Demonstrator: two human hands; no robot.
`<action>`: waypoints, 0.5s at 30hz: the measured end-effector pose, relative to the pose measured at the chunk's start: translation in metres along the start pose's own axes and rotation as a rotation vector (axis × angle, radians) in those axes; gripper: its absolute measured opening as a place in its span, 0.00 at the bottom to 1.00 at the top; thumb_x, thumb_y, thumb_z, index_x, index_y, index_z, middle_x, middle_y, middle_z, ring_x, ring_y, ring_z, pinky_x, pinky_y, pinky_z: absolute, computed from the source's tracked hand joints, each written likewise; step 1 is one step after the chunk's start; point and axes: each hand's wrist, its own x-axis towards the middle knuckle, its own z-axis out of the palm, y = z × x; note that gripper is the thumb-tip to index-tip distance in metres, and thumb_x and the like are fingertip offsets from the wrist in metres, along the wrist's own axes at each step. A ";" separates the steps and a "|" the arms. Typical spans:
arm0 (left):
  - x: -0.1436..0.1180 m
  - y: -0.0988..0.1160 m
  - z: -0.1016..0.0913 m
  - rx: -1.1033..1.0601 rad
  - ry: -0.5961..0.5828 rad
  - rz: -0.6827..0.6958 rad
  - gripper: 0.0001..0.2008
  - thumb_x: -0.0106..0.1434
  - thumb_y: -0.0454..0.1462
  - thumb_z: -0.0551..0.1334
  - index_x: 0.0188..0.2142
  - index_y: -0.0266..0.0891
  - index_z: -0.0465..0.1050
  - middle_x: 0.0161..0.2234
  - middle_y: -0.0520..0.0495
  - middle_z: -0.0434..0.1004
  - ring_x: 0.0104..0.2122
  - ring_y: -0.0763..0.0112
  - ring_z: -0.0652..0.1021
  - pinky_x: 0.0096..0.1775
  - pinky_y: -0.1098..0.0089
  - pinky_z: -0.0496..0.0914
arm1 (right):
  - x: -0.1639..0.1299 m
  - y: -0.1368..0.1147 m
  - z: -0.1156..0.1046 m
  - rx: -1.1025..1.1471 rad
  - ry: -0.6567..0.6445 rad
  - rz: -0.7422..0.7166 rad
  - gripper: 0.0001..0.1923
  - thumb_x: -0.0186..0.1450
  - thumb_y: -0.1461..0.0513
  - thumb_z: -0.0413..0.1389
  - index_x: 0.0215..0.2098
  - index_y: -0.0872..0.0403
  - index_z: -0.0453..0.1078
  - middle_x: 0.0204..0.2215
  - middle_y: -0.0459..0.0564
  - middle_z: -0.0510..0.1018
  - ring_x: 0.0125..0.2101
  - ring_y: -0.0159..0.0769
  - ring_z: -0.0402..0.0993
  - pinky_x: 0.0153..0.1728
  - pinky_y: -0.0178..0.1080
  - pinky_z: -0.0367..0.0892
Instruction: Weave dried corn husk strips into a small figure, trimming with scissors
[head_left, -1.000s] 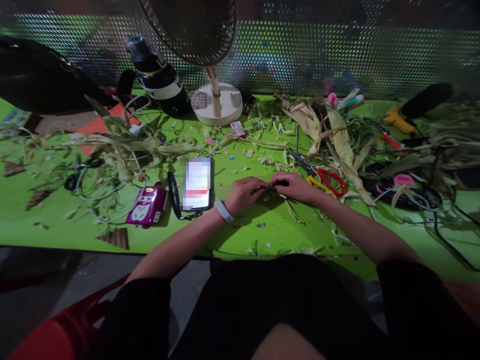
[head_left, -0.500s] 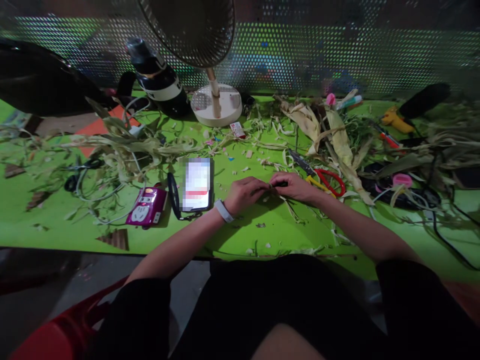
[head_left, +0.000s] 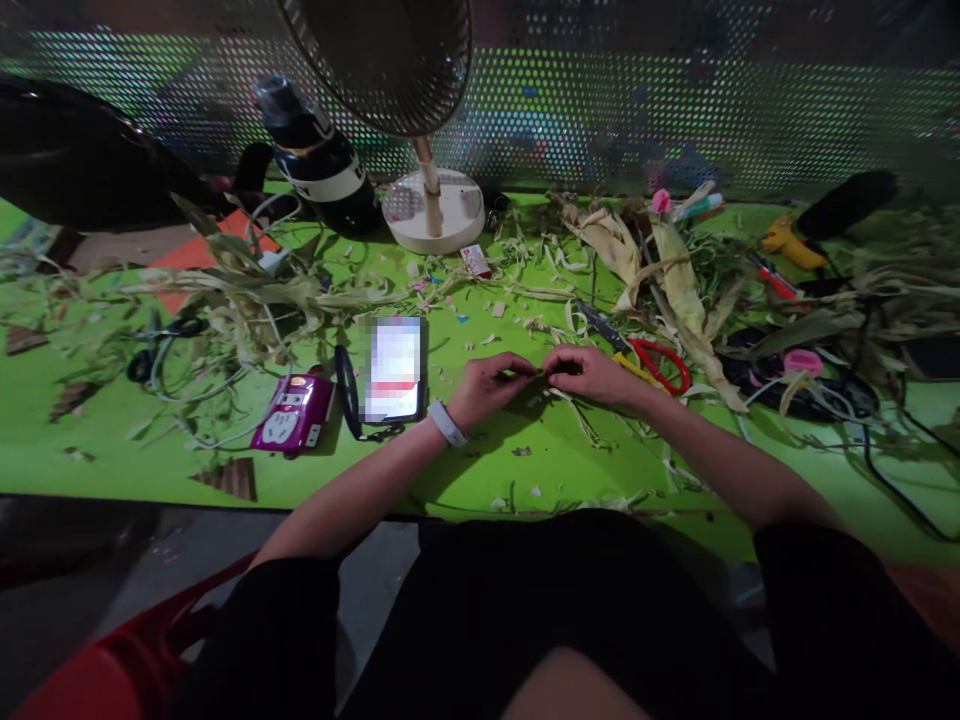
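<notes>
Between hands' fingers (head_left: 525, 372), tiny husk piece (head_left: 541, 371), mostly hidden.

No readable text anywhere, phone (head_left: 394, 368) screen left of the hands pixelated, pale band on the black bottle (head_left: 319, 150) behind the phone too blurred to read

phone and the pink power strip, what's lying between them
In the head view, a black looped strap lies on the green table between the phone and the pink power strip.
</notes>
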 end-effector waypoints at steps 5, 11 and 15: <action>-0.002 0.001 0.000 0.028 -0.003 0.044 0.06 0.60 0.35 0.62 0.36 0.36 0.77 0.33 0.45 0.81 0.32 0.73 0.80 0.34 0.74 0.75 | 0.001 0.000 0.000 0.058 -0.048 -0.019 0.09 0.57 0.60 0.58 0.35 0.56 0.74 0.33 0.47 0.73 0.33 0.32 0.69 0.37 0.38 0.65; -0.003 -0.001 0.001 0.071 -0.016 0.101 0.06 0.61 0.36 0.62 0.37 0.37 0.77 0.34 0.45 0.82 0.33 0.73 0.81 0.35 0.73 0.76 | 0.000 -0.002 -0.003 0.124 -0.107 -0.023 0.12 0.57 0.56 0.60 0.34 0.56 0.77 0.35 0.49 0.72 0.35 0.33 0.69 0.39 0.39 0.64; -0.003 -0.001 0.001 0.092 -0.012 0.123 0.06 0.61 0.35 0.62 0.37 0.37 0.77 0.34 0.45 0.82 0.34 0.72 0.81 0.36 0.73 0.75 | 0.000 -0.004 -0.003 0.130 -0.104 -0.023 0.12 0.57 0.56 0.60 0.34 0.55 0.78 0.34 0.48 0.72 0.35 0.33 0.68 0.39 0.39 0.63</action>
